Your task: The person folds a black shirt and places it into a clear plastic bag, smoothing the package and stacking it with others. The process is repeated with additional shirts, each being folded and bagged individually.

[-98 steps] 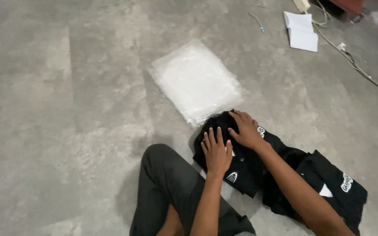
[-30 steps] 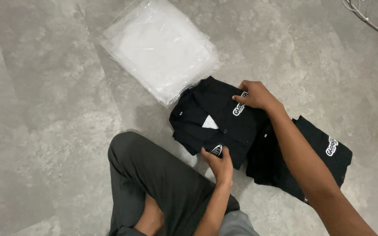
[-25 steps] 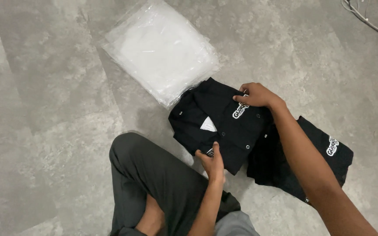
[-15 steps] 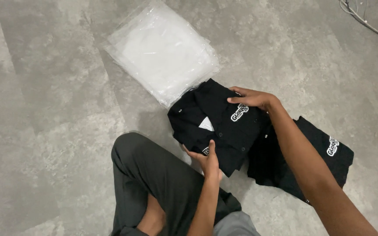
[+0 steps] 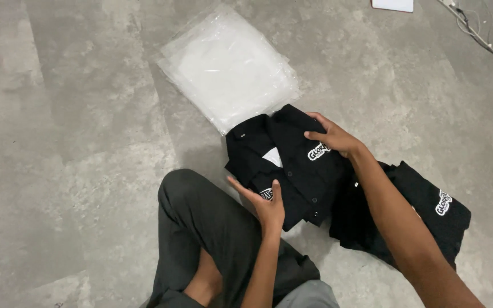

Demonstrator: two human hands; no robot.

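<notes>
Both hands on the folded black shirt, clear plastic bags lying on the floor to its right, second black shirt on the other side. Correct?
Not quite. The head view shows the clear plastic bags up and to the left of the folded black shirt, and the second black shirt to its right. The rest holds: left hand and right hand are both on the shirt.

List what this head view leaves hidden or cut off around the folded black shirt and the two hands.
- Underside of the folded black shirt: faces the floor.
- Left hand: its fingers go under the shirt's near edge, so the grip is unclear.
- Second black shirt: partly covered by the right forearm; the right hand rests on the first shirt.
- Clear plastic bags: how many are stacked cannot be told.
- White paper: cut by the top edge.
</notes>
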